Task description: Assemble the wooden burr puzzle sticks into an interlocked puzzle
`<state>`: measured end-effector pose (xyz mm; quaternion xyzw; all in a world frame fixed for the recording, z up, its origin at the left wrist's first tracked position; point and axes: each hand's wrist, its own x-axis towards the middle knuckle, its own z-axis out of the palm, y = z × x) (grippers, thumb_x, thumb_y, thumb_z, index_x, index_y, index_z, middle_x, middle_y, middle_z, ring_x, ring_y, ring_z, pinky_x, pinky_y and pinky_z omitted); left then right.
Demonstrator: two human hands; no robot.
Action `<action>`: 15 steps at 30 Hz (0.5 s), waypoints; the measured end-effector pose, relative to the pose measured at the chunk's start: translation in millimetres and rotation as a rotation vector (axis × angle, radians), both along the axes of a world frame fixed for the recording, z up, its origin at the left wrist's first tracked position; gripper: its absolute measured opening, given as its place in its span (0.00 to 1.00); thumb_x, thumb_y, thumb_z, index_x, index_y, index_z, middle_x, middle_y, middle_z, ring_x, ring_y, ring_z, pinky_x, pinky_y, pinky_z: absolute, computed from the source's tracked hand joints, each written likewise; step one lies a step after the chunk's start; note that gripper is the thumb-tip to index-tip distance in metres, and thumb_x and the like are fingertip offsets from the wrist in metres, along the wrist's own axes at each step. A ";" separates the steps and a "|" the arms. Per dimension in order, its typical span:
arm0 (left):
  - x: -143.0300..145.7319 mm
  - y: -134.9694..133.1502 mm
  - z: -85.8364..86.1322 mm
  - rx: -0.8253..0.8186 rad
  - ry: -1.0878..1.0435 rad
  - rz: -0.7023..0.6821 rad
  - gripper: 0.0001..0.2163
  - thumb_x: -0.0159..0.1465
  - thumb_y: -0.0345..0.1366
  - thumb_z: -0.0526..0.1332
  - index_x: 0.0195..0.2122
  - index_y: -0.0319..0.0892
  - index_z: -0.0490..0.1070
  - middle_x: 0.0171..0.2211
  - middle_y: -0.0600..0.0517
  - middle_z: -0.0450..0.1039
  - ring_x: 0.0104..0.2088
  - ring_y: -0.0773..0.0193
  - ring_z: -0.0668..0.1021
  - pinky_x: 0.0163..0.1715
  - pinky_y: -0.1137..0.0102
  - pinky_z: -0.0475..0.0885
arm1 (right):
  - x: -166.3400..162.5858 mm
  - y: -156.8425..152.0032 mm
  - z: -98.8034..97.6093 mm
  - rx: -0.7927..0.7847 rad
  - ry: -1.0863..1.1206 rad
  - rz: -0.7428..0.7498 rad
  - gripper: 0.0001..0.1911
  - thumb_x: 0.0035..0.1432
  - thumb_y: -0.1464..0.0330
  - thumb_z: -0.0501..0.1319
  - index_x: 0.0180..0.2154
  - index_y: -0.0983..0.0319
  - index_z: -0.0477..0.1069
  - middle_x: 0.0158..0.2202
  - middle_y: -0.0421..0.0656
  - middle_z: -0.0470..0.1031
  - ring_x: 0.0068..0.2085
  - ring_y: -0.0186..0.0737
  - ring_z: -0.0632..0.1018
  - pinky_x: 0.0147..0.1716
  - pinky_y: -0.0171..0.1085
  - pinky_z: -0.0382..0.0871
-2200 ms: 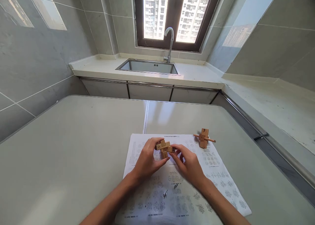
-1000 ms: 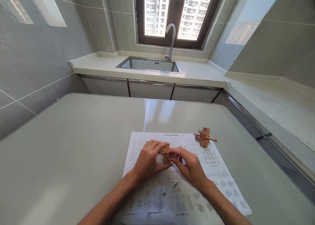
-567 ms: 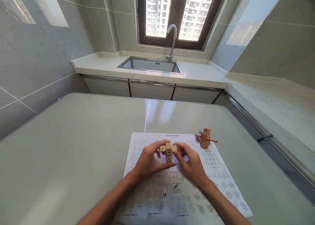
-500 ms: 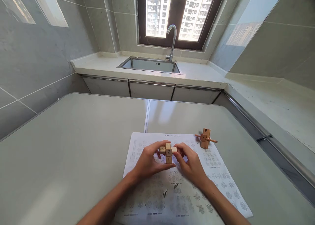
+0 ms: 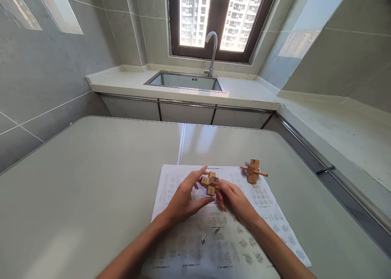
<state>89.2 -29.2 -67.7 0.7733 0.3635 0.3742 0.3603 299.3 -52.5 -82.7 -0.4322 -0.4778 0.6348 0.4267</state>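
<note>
A small wooden cross-shaped puzzle is held up just above a printed paper sheet. My left hand pinches it from the left, thumb below and fingers behind. From the right, my right hand has curled fingertips on the puzzle's lower right side. A second wooden puzzle with a thin stick through it stands on the sheet's far right corner, apart from both hands.
The sheet lies on a pale grey table with a seam down its middle. Beyond it runs a counter with a steel sink and tap under a window. A counter edge with a metal rail runs along the right.
The puzzle has been turned in my fingers and now sits tilted, slightly higher and further from me. My right hand has slid lower on it. The second puzzle has not moved.
</note>
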 end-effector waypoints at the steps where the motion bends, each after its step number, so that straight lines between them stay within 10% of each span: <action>1: 0.1 0.7 -1.1 -0.014 -0.007 0.042 0.36 0.65 0.38 0.70 0.71 0.54 0.56 0.60 0.47 0.73 0.47 0.58 0.80 0.49 0.61 0.78 | 1.2 2.3 0.0 -0.072 0.085 -0.039 0.27 0.69 0.45 0.58 0.27 0.59 0.63 0.21 0.34 0.61 0.21 0.32 0.63 0.22 0.35 0.59; 6: 1.4 4.0 -1.9 -0.093 -0.026 0.162 0.18 0.71 0.40 0.63 0.61 0.46 0.66 0.55 0.45 0.75 0.41 0.62 0.81 0.45 0.63 0.79 | 18.3 17.6 -4.9 -0.314 0.541 -0.229 0.16 0.62 0.58 0.70 0.33 0.59 0.67 0.26 0.34 0.61 0.21 0.28 0.57 0.14 0.26 0.49; 15: 2.0 4.7 0.1 -0.097 0.031 0.159 0.11 0.71 0.40 0.61 0.52 0.45 0.71 0.46 0.48 0.77 0.38 0.62 0.81 0.41 0.65 0.78 | 38.4 27.1 -12.1 -0.241 0.692 -0.221 0.11 0.63 0.62 0.69 0.36 0.59 0.70 0.27 0.33 0.54 0.21 0.31 0.57 0.12 0.27 0.57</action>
